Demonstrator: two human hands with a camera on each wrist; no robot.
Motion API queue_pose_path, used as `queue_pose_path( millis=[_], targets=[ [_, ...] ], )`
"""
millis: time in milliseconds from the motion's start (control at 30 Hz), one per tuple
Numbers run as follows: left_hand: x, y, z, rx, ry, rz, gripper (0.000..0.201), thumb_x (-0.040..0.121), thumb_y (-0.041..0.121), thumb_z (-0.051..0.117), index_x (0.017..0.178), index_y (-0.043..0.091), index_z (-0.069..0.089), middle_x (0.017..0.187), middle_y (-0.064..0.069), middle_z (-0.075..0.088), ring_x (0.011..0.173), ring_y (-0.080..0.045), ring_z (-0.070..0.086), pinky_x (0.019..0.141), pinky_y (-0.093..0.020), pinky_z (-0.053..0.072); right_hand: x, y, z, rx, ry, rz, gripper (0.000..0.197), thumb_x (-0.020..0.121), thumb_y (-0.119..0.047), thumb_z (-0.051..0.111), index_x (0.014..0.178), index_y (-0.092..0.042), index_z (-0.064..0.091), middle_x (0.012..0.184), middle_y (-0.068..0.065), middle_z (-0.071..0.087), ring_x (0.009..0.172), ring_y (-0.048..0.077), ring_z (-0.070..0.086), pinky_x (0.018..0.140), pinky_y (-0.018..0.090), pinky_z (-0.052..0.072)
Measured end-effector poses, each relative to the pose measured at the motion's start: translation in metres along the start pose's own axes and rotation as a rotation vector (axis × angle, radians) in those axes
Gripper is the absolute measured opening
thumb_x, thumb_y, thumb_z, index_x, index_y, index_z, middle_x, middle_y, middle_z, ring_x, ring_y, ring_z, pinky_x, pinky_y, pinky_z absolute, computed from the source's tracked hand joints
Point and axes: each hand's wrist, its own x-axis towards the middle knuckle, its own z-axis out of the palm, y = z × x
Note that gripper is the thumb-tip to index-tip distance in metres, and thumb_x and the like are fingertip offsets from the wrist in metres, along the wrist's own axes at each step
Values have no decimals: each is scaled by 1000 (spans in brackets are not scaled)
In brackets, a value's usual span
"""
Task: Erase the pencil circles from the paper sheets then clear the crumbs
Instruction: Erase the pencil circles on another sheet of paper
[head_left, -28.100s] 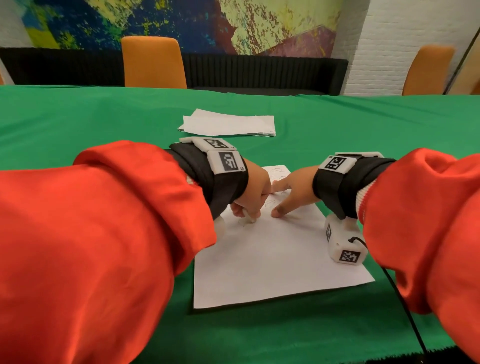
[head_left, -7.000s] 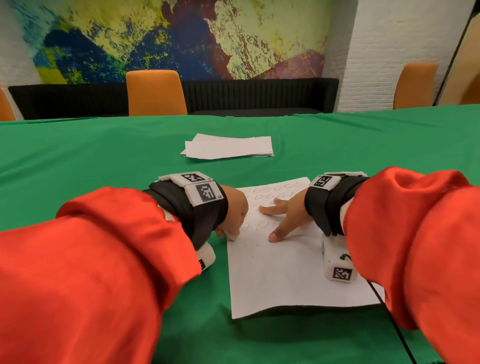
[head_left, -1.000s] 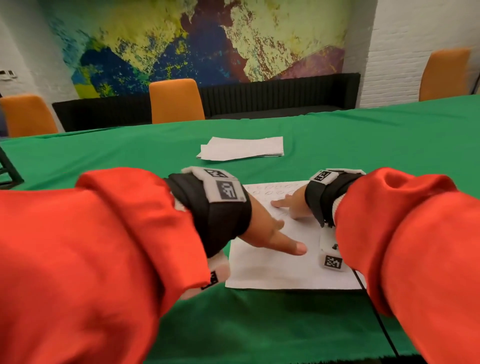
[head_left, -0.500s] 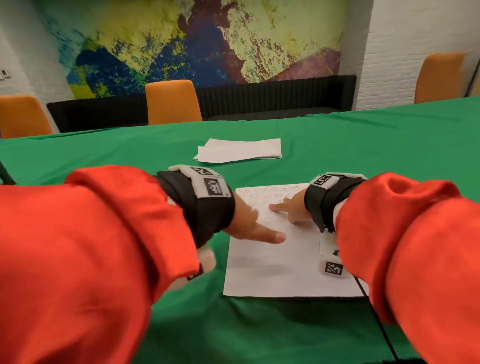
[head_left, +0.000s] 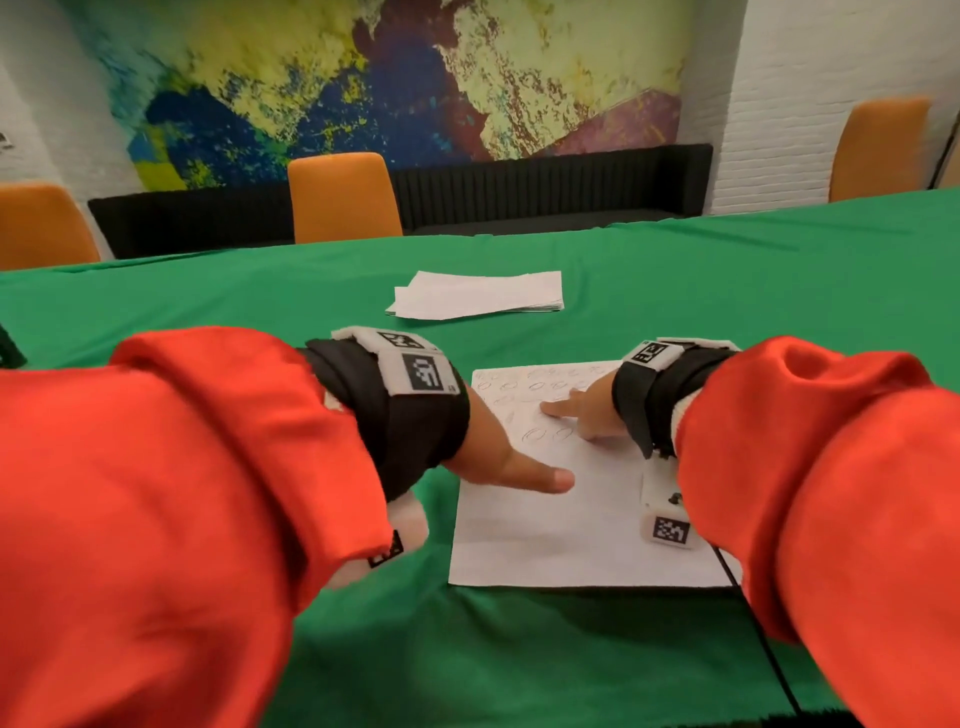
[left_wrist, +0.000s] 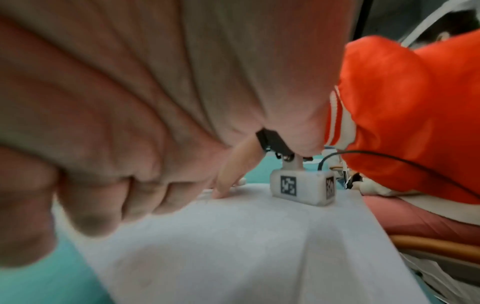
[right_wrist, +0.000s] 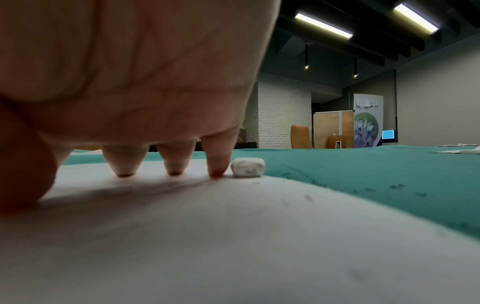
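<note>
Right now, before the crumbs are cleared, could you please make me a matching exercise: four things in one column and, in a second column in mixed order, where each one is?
Things:
1. eraser
2. stack of sheets
3. right hand
4. crumbs

Places:
A. scattered on the green cloth
B. farther along the table, beyond the sheet with circles
C. fingertips pressing on that sheet
D. lying loose at the sheet's edge, held by nobody

Pairs: 1-D, 2-B, 3-C, 4-A

Dim ceiling strips (right_wrist: 323, 25); palms blurred (edges warped).
</note>
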Motion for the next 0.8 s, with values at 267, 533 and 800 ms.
queue_pose_path(
  millis=[267, 533, 800],
  targets=[
    [-2, 20, 18, 50, -3, 92, 99, 82, 78, 27, 151, 9, 13, 158, -9, 17, 135, -30, 35, 110, -38, 23, 0, -1, 0, -57, 3, -3, 59, 100, -15, 30, 151, -25, 0, 156, 15, 9, 138, 31, 27, 106, 31, 27],
    [-15, 1, 5, 89, 20, -10, 101, 79, 82, 21, 152, 13, 11, 159, -6, 15, 140, -27, 29, 113, -40, 17, -1, 0, 0, -58, 0, 2, 62, 99, -13, 31, 150, -27, -2, 157, 13, 9, 140, 29, 23, 108, 32, 23],
    [-12, 10, 29, 55, -59, 32, 98, 82, 79, 23, 152, 11, 12, 158, -8, 17, 136, -29, 35, 111, -39, 23, -2, -1, -1, -86, -3, 3, 64, 99, -10, 32, 150, -25, -3, 155, 17, 13, 136, 30, 32, 102, 27, 31]
  ],
)
